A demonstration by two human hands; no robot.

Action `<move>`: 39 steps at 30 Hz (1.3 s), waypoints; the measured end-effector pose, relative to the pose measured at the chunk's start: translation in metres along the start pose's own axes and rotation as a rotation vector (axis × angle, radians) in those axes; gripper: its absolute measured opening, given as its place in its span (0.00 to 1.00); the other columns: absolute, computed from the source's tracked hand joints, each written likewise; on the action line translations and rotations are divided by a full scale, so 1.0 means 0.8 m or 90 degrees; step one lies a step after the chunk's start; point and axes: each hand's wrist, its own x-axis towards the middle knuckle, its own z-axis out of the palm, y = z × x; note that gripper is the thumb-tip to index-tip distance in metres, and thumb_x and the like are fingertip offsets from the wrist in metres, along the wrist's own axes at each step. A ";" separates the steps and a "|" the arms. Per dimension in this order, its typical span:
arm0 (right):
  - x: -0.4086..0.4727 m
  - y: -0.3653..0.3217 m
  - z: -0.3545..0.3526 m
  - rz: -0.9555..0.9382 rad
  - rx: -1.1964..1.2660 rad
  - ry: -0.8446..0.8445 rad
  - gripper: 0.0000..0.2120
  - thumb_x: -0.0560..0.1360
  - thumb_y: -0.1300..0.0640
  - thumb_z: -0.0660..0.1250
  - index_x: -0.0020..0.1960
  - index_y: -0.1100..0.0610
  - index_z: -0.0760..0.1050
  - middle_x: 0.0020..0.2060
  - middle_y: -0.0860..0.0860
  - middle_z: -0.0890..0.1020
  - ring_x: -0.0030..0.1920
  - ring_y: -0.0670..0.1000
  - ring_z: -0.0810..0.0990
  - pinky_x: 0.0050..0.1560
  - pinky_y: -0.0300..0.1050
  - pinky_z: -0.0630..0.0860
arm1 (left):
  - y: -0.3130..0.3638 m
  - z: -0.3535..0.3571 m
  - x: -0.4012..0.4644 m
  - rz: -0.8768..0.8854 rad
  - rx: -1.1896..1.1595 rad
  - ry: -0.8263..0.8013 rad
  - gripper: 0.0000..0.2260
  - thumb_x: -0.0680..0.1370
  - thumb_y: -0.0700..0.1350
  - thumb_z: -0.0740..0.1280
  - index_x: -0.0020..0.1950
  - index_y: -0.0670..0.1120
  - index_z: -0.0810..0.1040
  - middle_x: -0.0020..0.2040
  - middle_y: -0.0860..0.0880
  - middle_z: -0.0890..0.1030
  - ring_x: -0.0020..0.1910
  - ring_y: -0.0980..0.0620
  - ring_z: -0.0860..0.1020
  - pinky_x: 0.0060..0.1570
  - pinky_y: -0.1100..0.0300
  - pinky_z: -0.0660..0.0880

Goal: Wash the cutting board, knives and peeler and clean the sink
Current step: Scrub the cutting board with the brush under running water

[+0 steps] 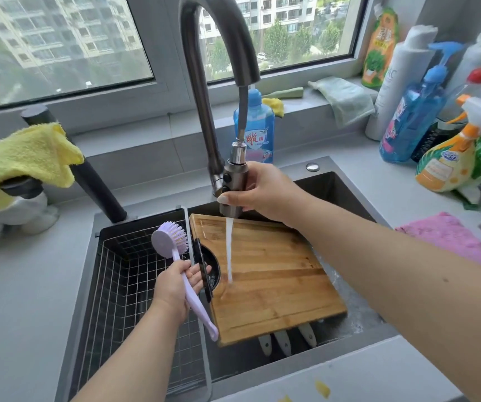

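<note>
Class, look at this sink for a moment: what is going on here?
A person is rinsing a rectangular wooden cutting board that lies tilted in the dark sink. The right hand holds the pulled-out grey tap sprayer, and its water stream lands on the board. The left hand holds a lilac plastic dish brush raised beside the board, not touching it. Three pale knife handles poke out from under the board.

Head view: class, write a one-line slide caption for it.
Right hand aims the pulled-out spray head at the cutting board; left hand holds a dish brush.
</note>
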 end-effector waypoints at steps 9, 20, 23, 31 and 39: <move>0.045 0.019 0.004 -0.067 -0.054 0.120 0.19 0.67 0.53 0.77 0.55 0.55 0.75 0.45 0.47 0.82 0.49 0.48 0.81 0.55 0.51 0.79 | 0.000 0.002 0.005 0.007 0.024 0.015 0.12 0.81 0.38 0.56 0.37 0.42 0.68 0.51 0.35 0.81 0.38 0.46 0.84 0.29 0.60 0.80; 0.049 0.025 -0.013 -0.094 -0.125 0.113 0.18 0.68 0.52 0.76 0.55 0.55 0.75 0.47 0.48 0.82 0.50 0.48 0.80 0.56 0.48 0.77 | 0.000 0.003 0.005 0.011 0.035 0.024 0.13 0.81 0.38 0.56 0.36 0.41 0.69 0.56 0.34 0.80 0.35 0.48 0.84 0.25 0.64 0.77; 0.043 0.025 -0.019 -0.095 -0.138 0.107 0.18 0.69 0.51 0.76 0.54 0.55 0.75 0.47 0.47 0.81 0.50 0.47 0.79 0.55 0.45 0.77 | -0.001 0.003 0.004 0.017 0.024 0.028 0.12 0.81 0.38 0.56 0.38 0.41 0.70 0.52 0.36 0.81 0.34 0.49 0.84 0.25 0.64 0.77; 0.020 0.035 -0.038 -0.096 -0.180 0.106 0.18 0.69 0.49 0.76 0.55 0.52 0.75 0.46 0.45 0.80 0.47 0.45 0.78 0.50 0.43 0.77 | -0.003 0.001 0.005 0.002 0.014 0.011 0.13 0.81 0.38 0.57 0.59 0.31 0.72 0.53 0.36 0.82 0.41 0.46 0.85 0.29 0.62 0.79; -0.012 0.007 -0.046 -0.174 -0.180 0.167 0.22 0.70 0.48 0.74 0.60 0.52 0.72 0.48 0.45 0.79 0.46 0.44 0.78 0.50 0.40 0.78 | -0.001 0.001 0.005 0.000 0.030 0.006 0.14 0.80 0.39 0.57 0.59 0.29 0.72 0.54 0.34 0.81 0.45 0.44 0.83 0.37 0.56 0.79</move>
